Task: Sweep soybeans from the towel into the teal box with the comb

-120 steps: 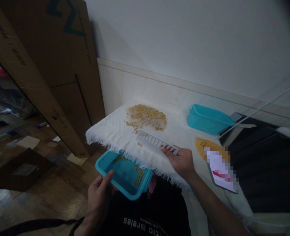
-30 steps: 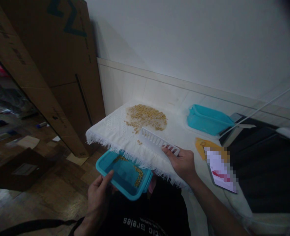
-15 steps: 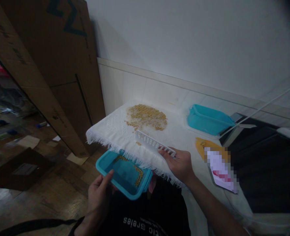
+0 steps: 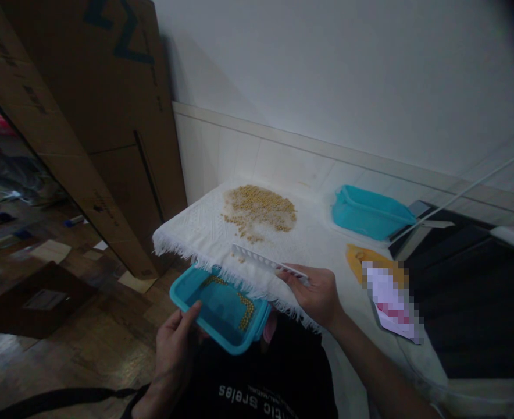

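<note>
My left hand (image 4: 178, 331) grips the near left rim of a blue plastic basin (image 4: 217, 311), held just under the fringed edge of a white cloth (image 4: 204, 233). Some yellow beans lie along the inside of the basin. My right hand (image 4: 316, 291) is closed on one end of a white slotted plastic strip (image 4: 266, 262), which rests low over the cloth near its front edge. A few loose beans are in front of the strip. Behind it, a wide patch of soybeans (image 4: 261, 203) mixed with pale grains spreads over the cloth.
A second blue basin (image 4: 370, 212) stands at the back right by the wall. Near it lie a yellow item (image 4: 355, 256) and a blurred-out phone-like object (image 4: 392, 308). Tall cardboard (image 4: 121, 128) rises on the left, with an open box (image 4: 30, 299) on the wooden floor.
My right hand has drawn the strip a little toward the front edge and tilted it. More beans now show behind the strip. My left hand and the basin hold still.
</note>
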{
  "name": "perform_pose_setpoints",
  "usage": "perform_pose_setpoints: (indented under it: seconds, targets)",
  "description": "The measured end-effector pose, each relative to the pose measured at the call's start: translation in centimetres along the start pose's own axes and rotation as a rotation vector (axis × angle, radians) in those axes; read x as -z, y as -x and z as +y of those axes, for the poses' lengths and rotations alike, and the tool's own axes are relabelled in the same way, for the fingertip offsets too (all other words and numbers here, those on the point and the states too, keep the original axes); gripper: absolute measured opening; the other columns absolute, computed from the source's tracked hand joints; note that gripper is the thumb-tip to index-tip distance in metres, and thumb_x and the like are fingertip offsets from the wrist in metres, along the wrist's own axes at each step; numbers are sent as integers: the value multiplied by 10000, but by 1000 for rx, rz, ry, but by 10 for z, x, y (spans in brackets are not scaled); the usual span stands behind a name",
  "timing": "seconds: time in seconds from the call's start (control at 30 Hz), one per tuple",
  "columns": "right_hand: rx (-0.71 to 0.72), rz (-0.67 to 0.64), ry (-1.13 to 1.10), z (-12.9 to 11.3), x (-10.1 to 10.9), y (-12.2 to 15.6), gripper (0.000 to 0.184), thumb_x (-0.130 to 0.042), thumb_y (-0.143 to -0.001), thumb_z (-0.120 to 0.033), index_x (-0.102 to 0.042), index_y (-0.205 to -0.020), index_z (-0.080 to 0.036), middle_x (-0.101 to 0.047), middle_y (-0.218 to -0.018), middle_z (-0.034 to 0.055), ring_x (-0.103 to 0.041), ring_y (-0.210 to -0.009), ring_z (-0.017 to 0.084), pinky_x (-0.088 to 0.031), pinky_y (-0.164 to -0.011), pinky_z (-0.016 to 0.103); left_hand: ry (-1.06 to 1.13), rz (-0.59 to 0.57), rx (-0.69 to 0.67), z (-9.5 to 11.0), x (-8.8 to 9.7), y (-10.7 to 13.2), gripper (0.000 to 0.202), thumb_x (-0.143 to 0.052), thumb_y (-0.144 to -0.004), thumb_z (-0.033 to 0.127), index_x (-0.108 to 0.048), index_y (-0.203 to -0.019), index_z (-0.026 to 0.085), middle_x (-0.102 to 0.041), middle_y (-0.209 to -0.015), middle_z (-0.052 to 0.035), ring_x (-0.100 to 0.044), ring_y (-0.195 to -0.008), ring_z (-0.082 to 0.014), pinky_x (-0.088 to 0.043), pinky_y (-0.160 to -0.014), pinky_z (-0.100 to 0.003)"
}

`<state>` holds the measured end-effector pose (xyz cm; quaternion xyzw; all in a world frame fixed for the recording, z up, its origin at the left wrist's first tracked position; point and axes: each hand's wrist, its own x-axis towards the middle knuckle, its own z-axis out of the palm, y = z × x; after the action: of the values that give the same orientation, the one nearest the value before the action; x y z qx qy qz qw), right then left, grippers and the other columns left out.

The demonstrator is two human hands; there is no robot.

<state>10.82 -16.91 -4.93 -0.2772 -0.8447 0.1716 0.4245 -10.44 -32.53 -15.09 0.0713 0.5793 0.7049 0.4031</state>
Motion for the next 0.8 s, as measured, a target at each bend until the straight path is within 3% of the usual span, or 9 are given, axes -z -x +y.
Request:
perform_pose_setpoints:
  seconds: [0.27,0.5,0.67,0.8]
  targets:
    - [49,48,-27,5,-13,-2,167,-665,-918,-280,-819,-950,-222,-806,-919,48,-789,-781,217,-654,-747,317,31,15,-10,-1,1,-2,421,-883,-627,484,-590,-578,186,-524,-454,46,-461,-394,-102,-367,-421,-237]
    - [84,11,-110,-3,-19,-1,165,-660,-919,-251,-819,-952,-221,-808,-897,40,-789,-777,210,-652,-745,300,41,14,-8,2,0,-2,415,-893,-601,495,-629,-636,176,-560,-481,36,-478,-409,-114,-357,-412,-237]
    - [-26,-24,-160,-13,-13,6,159,-677,-907,-267,-821,-950,-216,-810,-866,32,-778,-701,190,-627,-673,251,27,11,-14,0,3,-5,389,-882,-619,481,-654,-662,168,-593,-503,20,-490,-414,-119,-331,-408,-237]
    - [-138,39,-131,-5,-8,1,195,-687,-886,-340,-824,-890,-201,-807,-827,37,-761,-684,201,-593,-647,261,54,4,-10,-3,3,-6,376,-886,-628,466,-663,-675,167,-592,-504,25,-483,-413,-114,-345,-413,-239]
